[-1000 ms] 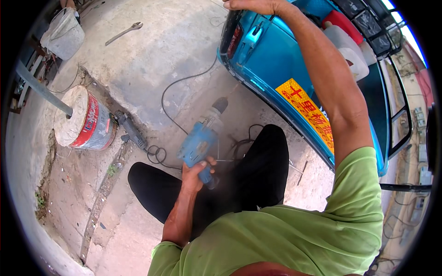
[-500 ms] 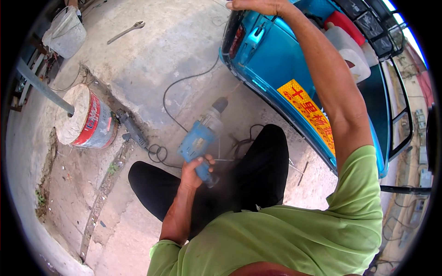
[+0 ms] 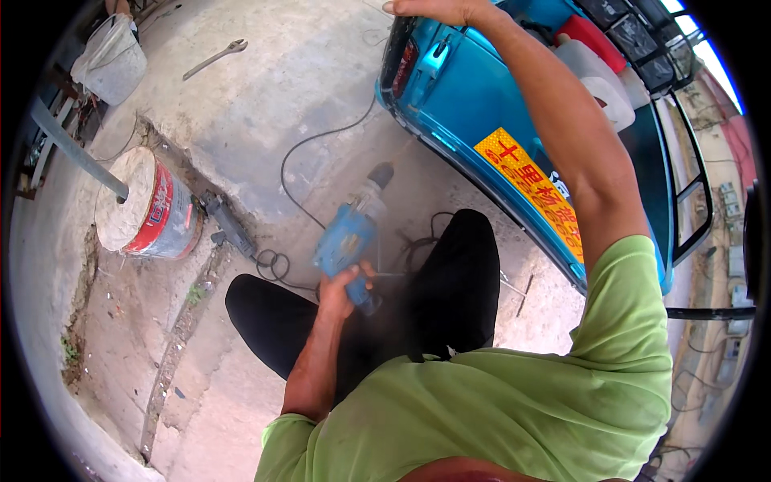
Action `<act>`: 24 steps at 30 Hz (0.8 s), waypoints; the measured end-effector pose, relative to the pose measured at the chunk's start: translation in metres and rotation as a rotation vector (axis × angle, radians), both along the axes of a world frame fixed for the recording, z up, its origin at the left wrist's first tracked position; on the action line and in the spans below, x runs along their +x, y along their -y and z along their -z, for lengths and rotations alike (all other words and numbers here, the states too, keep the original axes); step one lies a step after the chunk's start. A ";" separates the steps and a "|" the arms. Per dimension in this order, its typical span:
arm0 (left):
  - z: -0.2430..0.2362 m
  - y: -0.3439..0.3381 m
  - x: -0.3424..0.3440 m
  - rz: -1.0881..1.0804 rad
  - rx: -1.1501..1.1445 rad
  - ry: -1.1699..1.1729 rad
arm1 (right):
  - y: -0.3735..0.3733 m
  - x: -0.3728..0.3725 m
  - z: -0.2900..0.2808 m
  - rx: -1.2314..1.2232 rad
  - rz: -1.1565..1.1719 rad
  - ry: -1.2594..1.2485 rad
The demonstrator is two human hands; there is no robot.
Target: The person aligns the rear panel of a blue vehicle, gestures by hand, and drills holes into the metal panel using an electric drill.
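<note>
My left hand (image 3: 340,291) is wrapped around the rear handle of a blue electric drill (image 3: 345,241). The drill is held between my knees, its grey chuck pointing up and right toward the lower rim of a blue vehicle (image 3: 450,96). Any bit in the chuck is too thin and blurred to make out. With my arm stretched over the vehicle's rear panel, my right hand (image 3: 438,10) lies on the panel's upper left corner. Its fingers look extended, though the picture's top edge cuts off part of the hand. A yellow sticker (image 3: 526,189) with red lettering is on the panel.
A cement-filled bucket (image 3: 169,213) with a grey pipe (image 3: 76,149) stands at left. Beside it lies a grey power tool (image 3: 231,225). An adjustable wrench (image 3: 215,60) and a white bucket (image 3: 116,64) are farther off. A black cable (image 3: 287,165) loops over the concrete.
The view has shifted slightly, so the vehicle and bucket sit a little farther left. The left hand keeps its hold on the drill, and the right hand stays on the panel.
</note>
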State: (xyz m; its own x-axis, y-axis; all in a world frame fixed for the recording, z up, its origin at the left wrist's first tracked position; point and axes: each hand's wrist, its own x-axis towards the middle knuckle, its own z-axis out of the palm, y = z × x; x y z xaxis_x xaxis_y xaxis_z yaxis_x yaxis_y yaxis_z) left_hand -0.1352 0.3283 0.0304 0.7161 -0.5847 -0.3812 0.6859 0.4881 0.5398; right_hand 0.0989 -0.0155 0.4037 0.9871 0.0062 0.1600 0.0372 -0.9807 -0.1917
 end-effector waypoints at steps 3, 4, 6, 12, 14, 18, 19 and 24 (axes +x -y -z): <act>0.001 -0.001 0.009 0.018 0.015 0.014 | -0.002 -0.011 0.019 -0.134 0.132 0.198; 0.000 -0.004 0.007 0.017 0.029 0.020 | -0.014 -0.021 0.021 -0.258 0.241 0.299; -0.002 -0.008 0.007 -0.002 0.036 0.010 | -0.033 -0.031 0.004 -0.195 0.315 0.112; 0.001 -0.009 0.017 0.030 0.083 0.073 | -0.042 -0.034 0.009 -0.100 0.501 -0.090; 0.001 -0.009 0.015 0.016 0.087 0.080 | -0.055 -0.038 0.010 -0.092 0.567 -0.117; -0.003 -0.003 0.017 0.034 0.121 0.117 | 0.019 -0.003 0.084 -0.511 0.554 0.255; -0.002 -0.005 0.017 0.021 0.127 0.127 | 0.013 0.002 0.081 -0.427 0.561 0.182; -0.006 -0.008 0.017 0.013 0.124 0.120 | -0.007 -0.002 0.085 -0.397 0.635 0.200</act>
State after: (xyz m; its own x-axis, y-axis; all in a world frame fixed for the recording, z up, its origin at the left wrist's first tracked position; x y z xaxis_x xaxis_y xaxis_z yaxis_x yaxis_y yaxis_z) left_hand -0.1187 0.3358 0.0368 0.7534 -0.5481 -0.3633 0.6188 0.4041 0.6736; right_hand 0.0973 -0.0082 0.3183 0.7730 -0.4575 0.4395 -0.5584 -0.8194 0.1294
